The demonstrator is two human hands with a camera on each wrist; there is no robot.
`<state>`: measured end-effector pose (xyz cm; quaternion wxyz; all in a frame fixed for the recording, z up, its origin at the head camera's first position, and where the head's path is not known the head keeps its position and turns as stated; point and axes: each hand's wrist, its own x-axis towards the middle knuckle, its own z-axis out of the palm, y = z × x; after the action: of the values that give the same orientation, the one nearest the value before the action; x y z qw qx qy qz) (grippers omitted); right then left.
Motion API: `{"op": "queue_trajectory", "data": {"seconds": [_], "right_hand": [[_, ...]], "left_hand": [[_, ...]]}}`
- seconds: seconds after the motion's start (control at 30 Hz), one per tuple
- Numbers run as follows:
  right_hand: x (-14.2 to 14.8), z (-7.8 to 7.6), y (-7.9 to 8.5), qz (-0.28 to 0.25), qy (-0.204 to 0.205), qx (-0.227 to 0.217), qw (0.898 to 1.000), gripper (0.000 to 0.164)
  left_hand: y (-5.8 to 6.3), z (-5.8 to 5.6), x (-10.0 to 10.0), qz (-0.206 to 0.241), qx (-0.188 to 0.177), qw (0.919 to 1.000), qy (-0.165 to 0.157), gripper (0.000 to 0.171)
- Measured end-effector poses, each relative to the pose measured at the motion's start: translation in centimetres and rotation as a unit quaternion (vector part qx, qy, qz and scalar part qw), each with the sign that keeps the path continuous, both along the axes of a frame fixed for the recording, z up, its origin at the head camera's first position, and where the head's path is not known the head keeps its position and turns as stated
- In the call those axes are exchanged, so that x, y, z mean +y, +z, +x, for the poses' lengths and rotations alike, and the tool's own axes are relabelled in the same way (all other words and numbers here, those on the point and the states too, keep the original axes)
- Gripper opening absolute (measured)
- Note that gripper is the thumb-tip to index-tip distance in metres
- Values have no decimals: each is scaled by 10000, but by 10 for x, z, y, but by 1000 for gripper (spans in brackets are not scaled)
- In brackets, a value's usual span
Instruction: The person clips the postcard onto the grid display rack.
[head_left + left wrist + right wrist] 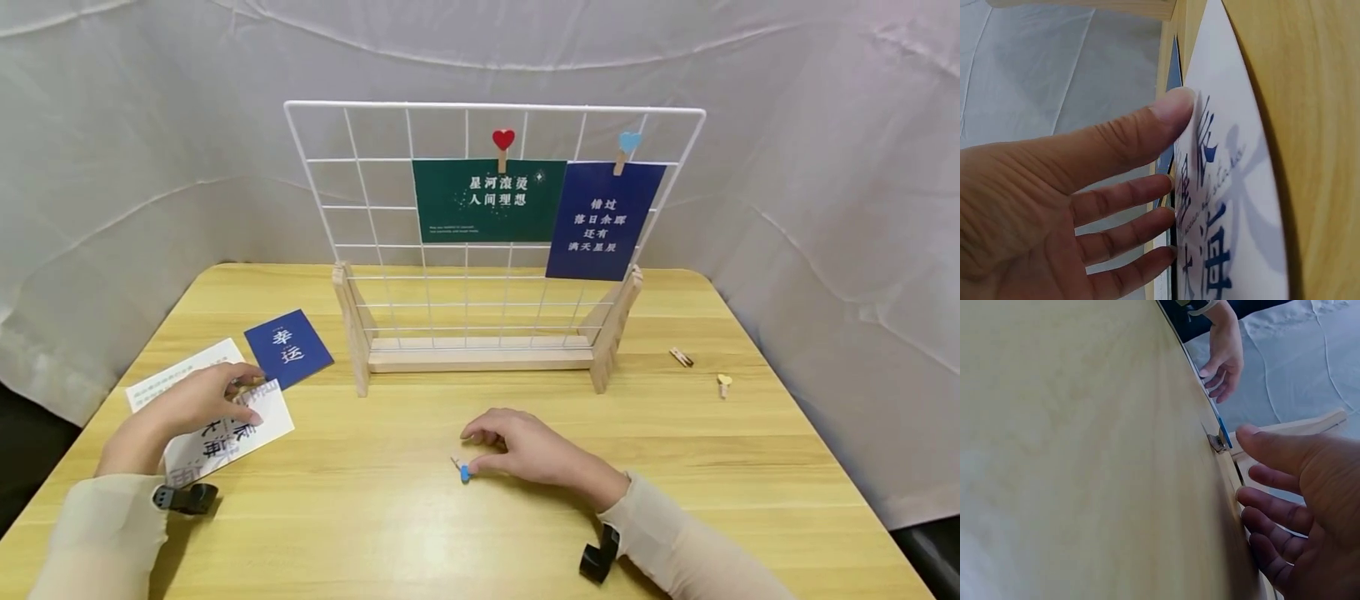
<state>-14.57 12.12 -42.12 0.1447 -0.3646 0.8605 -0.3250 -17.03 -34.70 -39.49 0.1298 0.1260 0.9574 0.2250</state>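
My left hand [198, 402] reaches over a white card [272, 421] with dark blue characters, at the table's left. In the left wrist view the thumb [1175, 111] touches the card's printed face, and the other fingers extend with their tips by its far edge. Beneath it is a second white card [171, 372] with green print, partly hidden. At front centre, my right hand [536, 450] is beside a small clip with a blue top [465, 473]. Its thumb tip is right at the clip, with the fingers loosely bent and spread in the right wrist view.
A white wire grid [442, 304] stands in a wooden base [480, 360]. Heart-topped clips hold a green card [457, 204] and a blue card [592, 221] on it. Another blue card [288, 346] lies left of the base. Two small clips, one yellow-topped [724, 382], lie at right.
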Motion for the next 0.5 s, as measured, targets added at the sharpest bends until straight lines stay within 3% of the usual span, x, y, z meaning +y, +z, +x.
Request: {"op": "queue_trajectory", "data": {"seconds": [0.17, 0.5], "right_hand": [[-2, 2, -1, 138, -26, 184, 9997, 43], [-5, 4, -2, 163, 76, 368, 9992, 48]], "left_hand": [[-2, 2, -1, -56, -79, 10000, -6, 76], [0, 3, -1, -214, 204, 9994, -176, 74]]}}
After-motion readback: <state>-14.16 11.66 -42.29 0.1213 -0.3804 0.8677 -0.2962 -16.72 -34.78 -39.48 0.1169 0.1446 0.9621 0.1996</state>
